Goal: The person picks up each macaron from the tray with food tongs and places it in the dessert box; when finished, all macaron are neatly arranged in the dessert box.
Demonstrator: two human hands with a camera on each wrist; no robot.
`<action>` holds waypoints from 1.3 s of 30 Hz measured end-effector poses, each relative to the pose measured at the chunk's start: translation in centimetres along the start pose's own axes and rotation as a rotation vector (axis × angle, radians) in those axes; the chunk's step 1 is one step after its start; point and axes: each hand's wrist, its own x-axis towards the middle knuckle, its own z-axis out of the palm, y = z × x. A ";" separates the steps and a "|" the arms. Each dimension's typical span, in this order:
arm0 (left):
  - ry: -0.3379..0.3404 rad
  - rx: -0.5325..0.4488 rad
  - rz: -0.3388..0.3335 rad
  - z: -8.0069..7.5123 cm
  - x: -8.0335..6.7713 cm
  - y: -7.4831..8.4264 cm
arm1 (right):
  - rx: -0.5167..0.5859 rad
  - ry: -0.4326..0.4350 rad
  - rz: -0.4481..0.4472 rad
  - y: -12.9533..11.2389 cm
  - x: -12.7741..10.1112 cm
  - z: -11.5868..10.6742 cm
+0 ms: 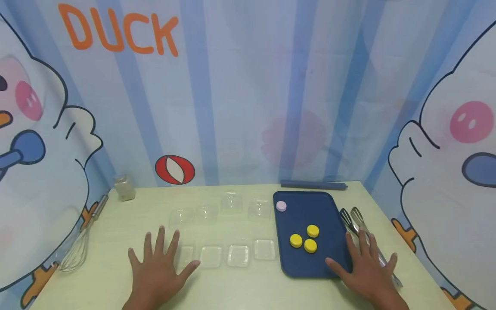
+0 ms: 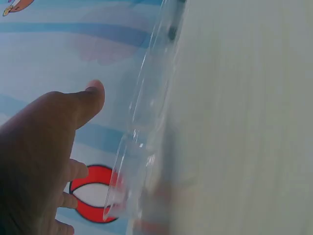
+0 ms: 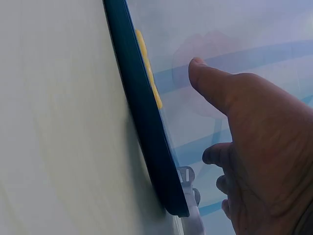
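1. both hands lie nearest the camera: left hand (image 1: 156,271) lower left of the frame, right hand (image 1: 366,271) lower right. fingers on each are spread wide and near straight; neither has hold of anything.
2. striped backdrop (image 1: 244,94), printed "duck", fills the upper frame.
3. pale tabletop (image 1: 232,292) spans the lower frame; wrist views show both hands raised off it.
4. dark blue tray (image 1: 323,209), right of centre, partly covered by the right hand in the head view. judged stiff and light; best held by opposite rims, kept level.
5. wire whisk (image 1: 84,237), lower left edge. tongs (image 1: 358,216), just beyond the right hand, appear metal: smooth, firm, to be held along the arms.
6. dark blue rod (image 1: 314,185), behind the tray at right.
7. four clear tubs (image 1: 231,203), centre, in an uneven row; four clear lids (image 1: 238,256) in front, the leftmost near the left hand. judged thin, light, slippery and easily dented; pinch lightly at the side walls or edges.
8. three yellow discs (image 1: 310,246), clustered on the tray, and one pink disc (image 1: 281,206), at its upper left corner. judged light; if crisp, fragile. take by the sides, without squeezing.
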 end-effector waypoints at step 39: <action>-0.099 -0.325 0.511 1.7 5.1 13.1 | 0.086 0.172 -0.031 4.6 4.7 -0.7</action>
